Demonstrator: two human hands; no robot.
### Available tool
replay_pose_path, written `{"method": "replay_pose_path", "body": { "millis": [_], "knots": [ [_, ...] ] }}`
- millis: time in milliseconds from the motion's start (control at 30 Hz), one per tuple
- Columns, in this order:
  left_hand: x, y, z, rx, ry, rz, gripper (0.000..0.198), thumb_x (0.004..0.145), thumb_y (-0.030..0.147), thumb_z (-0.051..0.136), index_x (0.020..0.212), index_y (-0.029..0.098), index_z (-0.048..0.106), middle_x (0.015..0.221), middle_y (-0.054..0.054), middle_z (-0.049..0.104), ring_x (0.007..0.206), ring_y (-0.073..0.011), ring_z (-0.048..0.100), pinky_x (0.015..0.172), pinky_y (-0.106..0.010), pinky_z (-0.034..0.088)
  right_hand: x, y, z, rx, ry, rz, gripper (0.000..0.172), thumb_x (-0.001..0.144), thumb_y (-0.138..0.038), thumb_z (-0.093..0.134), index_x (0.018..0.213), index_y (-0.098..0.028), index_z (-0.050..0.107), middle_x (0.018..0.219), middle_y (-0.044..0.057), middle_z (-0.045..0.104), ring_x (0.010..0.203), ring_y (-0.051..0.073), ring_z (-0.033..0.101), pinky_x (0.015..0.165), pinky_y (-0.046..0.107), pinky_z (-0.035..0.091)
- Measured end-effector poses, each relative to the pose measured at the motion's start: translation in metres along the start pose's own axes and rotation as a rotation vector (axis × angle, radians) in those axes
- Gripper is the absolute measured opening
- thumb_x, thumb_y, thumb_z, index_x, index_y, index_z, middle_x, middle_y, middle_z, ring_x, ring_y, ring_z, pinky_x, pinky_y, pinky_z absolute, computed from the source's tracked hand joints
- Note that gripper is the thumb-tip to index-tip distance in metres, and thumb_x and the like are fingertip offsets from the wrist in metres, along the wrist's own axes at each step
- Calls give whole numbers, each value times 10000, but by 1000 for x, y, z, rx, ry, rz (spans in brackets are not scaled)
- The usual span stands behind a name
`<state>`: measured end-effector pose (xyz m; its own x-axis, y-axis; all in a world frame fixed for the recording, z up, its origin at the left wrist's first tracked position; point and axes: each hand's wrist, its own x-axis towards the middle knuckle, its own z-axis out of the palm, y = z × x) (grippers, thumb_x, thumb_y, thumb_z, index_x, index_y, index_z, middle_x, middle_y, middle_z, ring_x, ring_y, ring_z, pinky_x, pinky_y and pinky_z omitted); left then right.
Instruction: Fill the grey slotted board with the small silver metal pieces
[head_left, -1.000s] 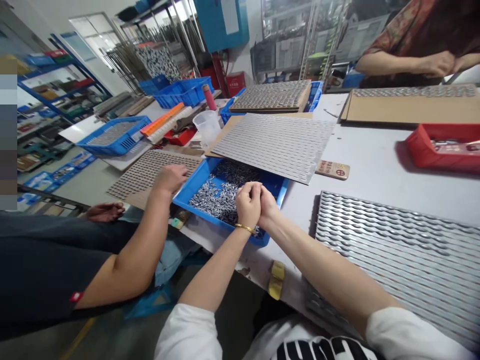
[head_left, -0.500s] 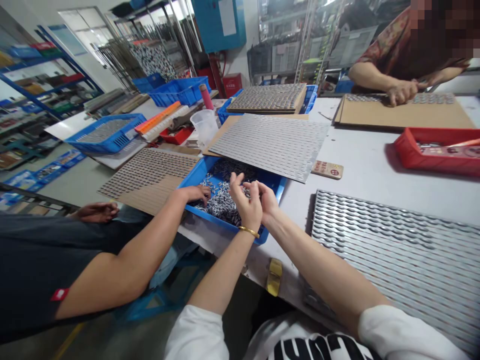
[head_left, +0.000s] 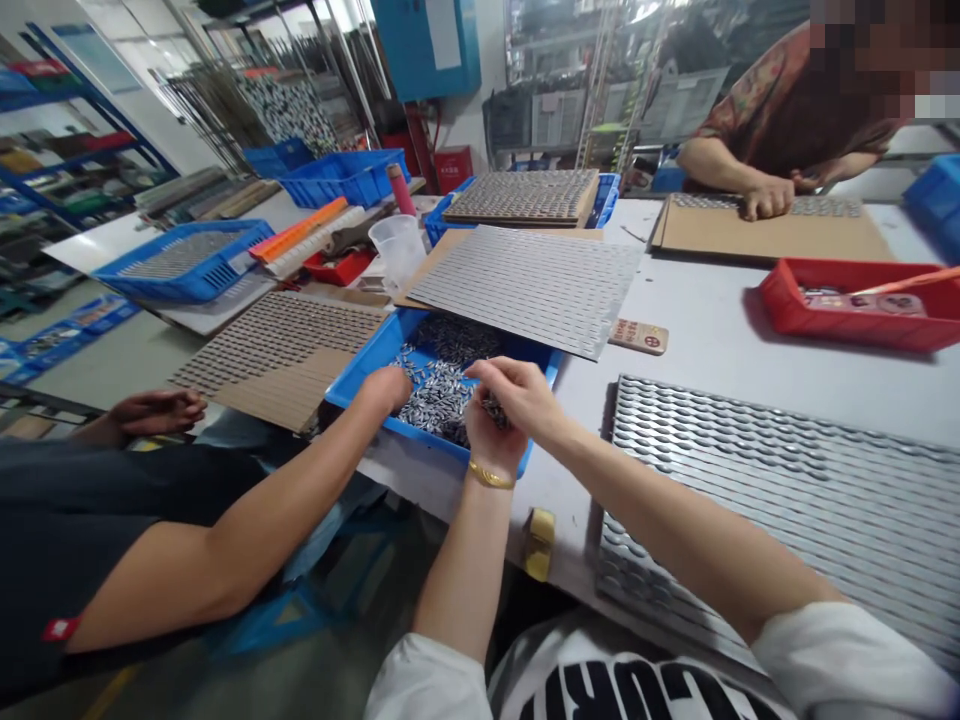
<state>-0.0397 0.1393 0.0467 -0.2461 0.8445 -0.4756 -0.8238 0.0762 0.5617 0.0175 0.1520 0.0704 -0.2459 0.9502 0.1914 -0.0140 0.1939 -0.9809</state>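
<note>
Right hand (head_left: 523, 392) pinched, left hand (head_left: 486, 432) half-closed, together holding small silver metal pieces (head_left: 495, 410) just above a heaped blue plastic tray (head_left: 420, 440).

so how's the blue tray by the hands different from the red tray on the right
The blue tray is heaped with loose silvery metal pieces; the red tray holds only a thin layer of small items and an orange-tipped stick. The blue tray has a co-worker's hand and the person's left hand over it; the red tray has no hand near. Both are shallow, open plastic trays on the same grey table.
</note>
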Motion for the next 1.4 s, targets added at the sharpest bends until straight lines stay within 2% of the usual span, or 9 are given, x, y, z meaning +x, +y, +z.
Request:
{"method": "replay_pose_path", "body": {
  "millis": [100,167,333,533,667,800,1067,1267,1400],
  "knots": [
    [-13,-19,-1,-92,-70,-137,242,912,237,458,1008,107,638,963,-90,662,871,-173,642,778,-333,540,-16,-15,-50,-61,-40,-39,341,920,-430,460,1015,-191,684,904,48,685,764,157,614,707,293,488],
    [-26,-34,-3,-141,-102,-244,247,888,198,446,937,94,665,868,-96,685,822,-177,661,758,-324,553,-37,-17,-86,-266,-43,-191,301,928,-386,475,1059,-200,673,1003,71,666,852,171,616,761,313,496],
    [-62,-72,-5,-186,-160,-560,249,826,211,552,1015,96,666,883,-92,712,781,-176,669,653,-267,557,-101,-3,-147,-789,-172,-333,291,891,-255,551,1172,-271,624,1062,92,627,936,225,559,784,400,490],
    [-88,-111,3,-83,-125,-711,255,828,195,536,1031,110,664,927,-61,709,759,-137,653,593,-223,521,-153,12,-168,-939,-86,-304,270,887,-180,538,1130,-262,624,1030,75,644,882,214,532,756,398,448],
    [-96,-130,3,-10,-80,-823,275,801,197,582,1044,96,661,855,-44,704,680,-120,631,567,-220,504,-175,18,-184,-947,-124,-246,180,901,-180,519,1040,-223,624,959,63,668,824,197,544,719,374,429],
    [-97,-143,1,24,-79,-875,269,787,214,613,1027,106,666,844,-37,695,670,-112,618,551,-208,487,-188,22,-196,-917,-140,-279,160,902,-154,517,1024,-204,609,1075,79,663,944,210,578,757,373,445],
    [-88,-153,21,210,28,-957,226,732,184,665,946,115,688,724,-11,668,561,-87,571,477,-191,434,-187,32,-202,-876,-74,-259,126,888,-123,506,928,-204,593,854,53,663,864,195,600,704,342,462],
    [-78,-155,33,242,-89,-905,196,781,162,619,962,104,666,843,-71,693,715,-141,647,684,-252,543,-178,30,-227,-693,127,-92,91,897,-196,539,969,-221,590,809,42,636,722,161,589,618,295,490],
    [-69,-155,36,318,-79,-856,207,797,177,609,995,121,631,903,-111,695,806,-195,680,796,-334,554,-166,56,-256,-757,224,12,67,899,-244,539,875,-215,595,777,35,634,678,155,586,587,276,477]
  ]
}}
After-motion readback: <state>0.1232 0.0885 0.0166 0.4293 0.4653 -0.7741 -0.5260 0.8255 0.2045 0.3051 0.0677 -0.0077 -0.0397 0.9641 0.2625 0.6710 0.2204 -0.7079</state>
